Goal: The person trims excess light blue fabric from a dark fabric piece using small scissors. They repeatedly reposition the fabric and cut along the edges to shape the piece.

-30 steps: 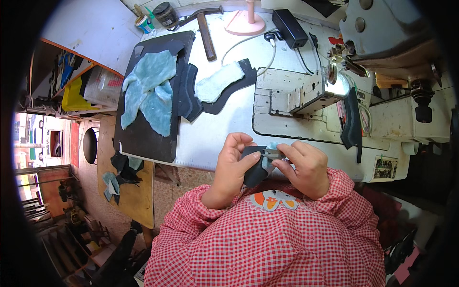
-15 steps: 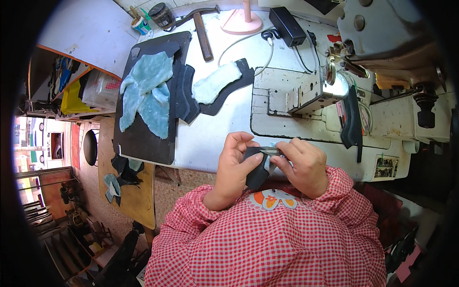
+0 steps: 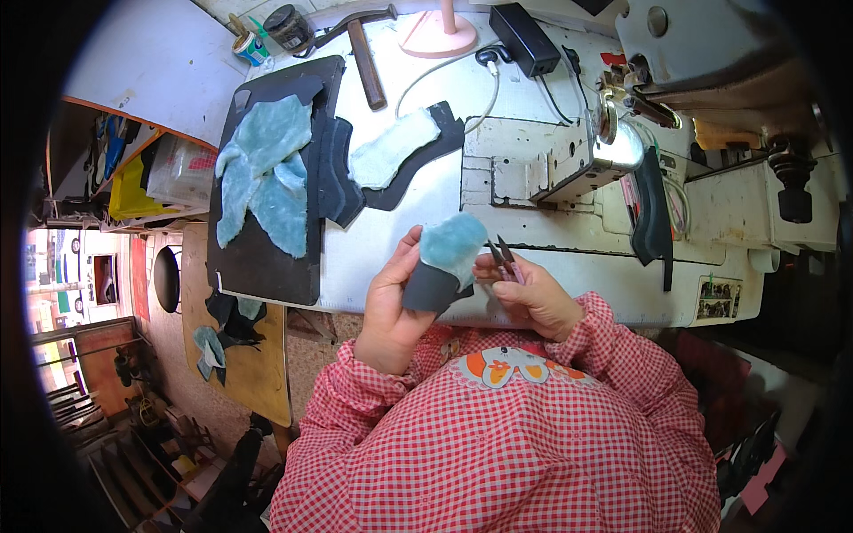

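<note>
My left hand (image 3: 391, 298) is closed around the edge of a small dark grey shoe-upper piece (image 3: 433, 286) with blue-green plush lining (image 3: 451, 240) spread over its far part. The piece is held above the table's near edge, in front of my chest. Just to its right, my right hand (image 3: 542, 304) grips a pair of thread snips (image 3: 506, 258). Their two pointed blades are apart and aim away from me, close beside the plush but not visibly touching it. The fingers of my left hand are partly hidden behind the piece.
A sewing machine arm (image 3: 577, 169) stands at the right. Blue-green plush pieces (image 3: 267, 169) lie on a black board (image 3: 311, 275) at left, beside black cut pieces (image 3: 342, 178) and white plush (image 3: 391, 153). Behind are a hammer (image 3: 365, 67), a pink stand (image 3: 437, 37) and a black adapter (image 3: 524, 40).
My left hand has moved slightly left and turned the piece so its plush shows. My right hand has drawn the snips away from it, their blades now apart.
</note>
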The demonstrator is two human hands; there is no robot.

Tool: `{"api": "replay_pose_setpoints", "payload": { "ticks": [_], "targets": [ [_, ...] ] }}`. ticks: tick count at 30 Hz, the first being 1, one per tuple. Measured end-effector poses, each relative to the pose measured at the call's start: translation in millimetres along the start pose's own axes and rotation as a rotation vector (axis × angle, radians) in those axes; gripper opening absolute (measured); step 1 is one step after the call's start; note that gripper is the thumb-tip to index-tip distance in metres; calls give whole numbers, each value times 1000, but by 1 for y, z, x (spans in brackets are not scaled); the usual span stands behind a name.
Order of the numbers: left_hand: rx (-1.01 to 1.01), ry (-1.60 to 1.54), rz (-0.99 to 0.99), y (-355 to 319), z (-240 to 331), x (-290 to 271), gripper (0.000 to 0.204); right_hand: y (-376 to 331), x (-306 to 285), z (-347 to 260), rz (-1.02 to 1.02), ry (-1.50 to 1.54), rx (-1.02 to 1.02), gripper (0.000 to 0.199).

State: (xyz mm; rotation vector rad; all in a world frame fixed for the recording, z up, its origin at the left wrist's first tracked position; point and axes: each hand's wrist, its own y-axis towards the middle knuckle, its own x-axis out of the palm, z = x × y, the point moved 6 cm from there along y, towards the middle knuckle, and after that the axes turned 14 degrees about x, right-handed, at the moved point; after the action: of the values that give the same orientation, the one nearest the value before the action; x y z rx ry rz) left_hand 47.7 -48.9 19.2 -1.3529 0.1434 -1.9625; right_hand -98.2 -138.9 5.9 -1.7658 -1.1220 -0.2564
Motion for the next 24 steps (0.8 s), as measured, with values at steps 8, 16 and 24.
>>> {"api": "replay_pose_setpoints", "payload": {
  "ticks": [8,16,24],
  "targets": [
    [-88,-217,-42,9,10,-9,29,16,12,13,-1,-17,173,21],
    [46,-57,40,12,0,-24,47,1,13,4,-18,121,51,11],
    [942,962,-89,-38,7,3,83,-6,13,-5,138,150,-40,13]
  ]
}}
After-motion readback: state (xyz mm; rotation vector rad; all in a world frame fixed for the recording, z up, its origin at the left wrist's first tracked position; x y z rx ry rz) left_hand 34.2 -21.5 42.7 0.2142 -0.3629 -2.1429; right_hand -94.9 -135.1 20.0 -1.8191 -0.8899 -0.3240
